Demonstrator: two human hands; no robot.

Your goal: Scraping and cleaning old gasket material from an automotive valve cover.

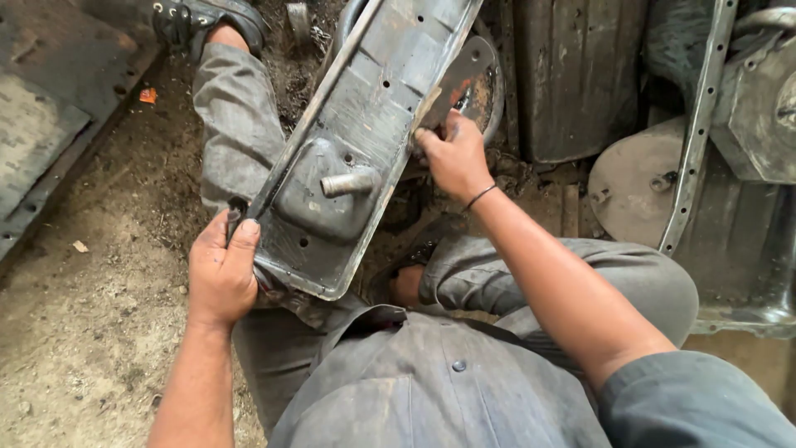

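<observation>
Head view, single frame. I read the long grey sheet-metal engine cover as the work piece: it runs diagonally across the lap, low end near my left knee, high end up and away toward the top of frame. A short pipe stub sticks out of its raised hump.

Left hand: closed around the cover's lower corner, thumb on top, steadying it.

Right hand: fingers clenched on a flat metal scraper blade, whose edge lies against the cover's right-hand flange.

Step in hand, as I judge it: scraping residue off the flange. The surface looks grimy along its full length, so the job seems far from finished.

Next move calls for a firm left-hand brace, a shallow blade angle, and strokes directed away from the holding hand.

Surroundings: dirt floor, a sandalled foot, a round metal disc and a second long flanged cover to the right.
</observation>
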